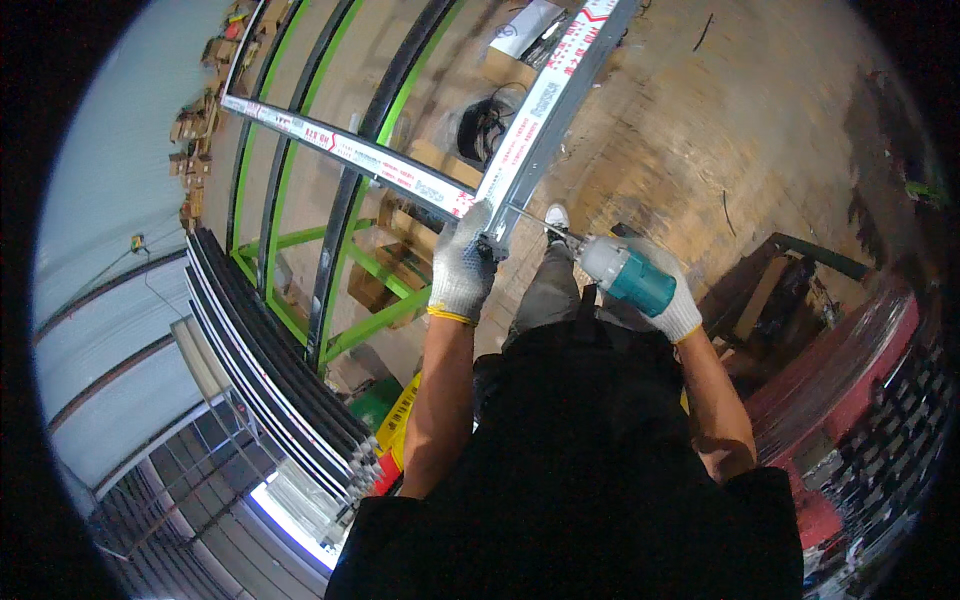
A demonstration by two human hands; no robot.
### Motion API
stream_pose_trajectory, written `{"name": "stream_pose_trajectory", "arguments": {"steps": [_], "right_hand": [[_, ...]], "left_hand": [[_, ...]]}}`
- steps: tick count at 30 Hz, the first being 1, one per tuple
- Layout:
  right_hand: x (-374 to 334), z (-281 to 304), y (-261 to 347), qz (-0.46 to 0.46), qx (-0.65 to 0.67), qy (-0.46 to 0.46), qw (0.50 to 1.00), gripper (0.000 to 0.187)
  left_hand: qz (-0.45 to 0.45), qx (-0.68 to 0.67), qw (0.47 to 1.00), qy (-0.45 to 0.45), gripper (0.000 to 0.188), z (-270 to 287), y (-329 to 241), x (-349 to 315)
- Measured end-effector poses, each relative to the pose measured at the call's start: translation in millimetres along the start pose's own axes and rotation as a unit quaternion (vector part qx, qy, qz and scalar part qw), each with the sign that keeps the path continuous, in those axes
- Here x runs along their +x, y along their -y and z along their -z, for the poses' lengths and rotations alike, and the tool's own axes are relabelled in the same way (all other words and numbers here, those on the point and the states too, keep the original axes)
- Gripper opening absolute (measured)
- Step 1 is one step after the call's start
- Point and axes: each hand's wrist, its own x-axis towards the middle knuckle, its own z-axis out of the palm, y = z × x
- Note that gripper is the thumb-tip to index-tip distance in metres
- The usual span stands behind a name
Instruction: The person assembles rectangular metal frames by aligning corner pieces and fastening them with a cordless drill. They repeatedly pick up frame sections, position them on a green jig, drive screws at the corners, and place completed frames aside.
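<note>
My right hand point(672, 288), in a white knit glove, is wrapped round a teal and grey power drill point(632, 272). From the drill a long thin bit point(540, 220) reaches left to the outer side of a metal frame profile point(540, 105) covered in white film with red print. Close to that profile's near end, my left hand point(462, 265), also gloved, grips the frame corner, its fingers partly hidden. A second film-covered profile point(345, 147) meets the first there and runs off to the far left. Whether the bit's tip touches the metal I cannot tell.
Green rack beams point(385, 268) with black padded bars point(345, 205) carry the frame. Stacked long profiles point(270, 360) lie at the left. An open cardboard box point(510, 68) and a black cable coil point(482, 128) rest on the floor beyond. A red wrapped stack point(840, 370) stands at right.
</note>
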Motion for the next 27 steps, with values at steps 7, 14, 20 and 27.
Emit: {"name": "stream_pose_trajectory", "arguments": {"steps": [7, 14, 20, 27], "right_hand": [[-37, 25, -28, 0.103, -0.181, 0.006, 0.978, 0.036], [-74, 82, -16, 0.117, -0.413, 0.001, 0.903, 0.034], [-93, 111, -36, -0.004, -0.405, -0.031, 0.914, 0.039], [-83, 122, -20, 0.139, -0.412, -0.089, 0.896, 0.044]], "left_hand": [[-0.02, 0.066, 0.997, -0.046, 0.043, -4, -1, -4], [0.082, -0.197, 0.976, 0.048, 0.048, 43, 12, -10], [-0.129, 0.464, 0.857, 0.186, 0.032, 90, 76, -61], [-0.225, 0.407, 0.845, 0.264, 0.03, 24, 50, -49]]}}
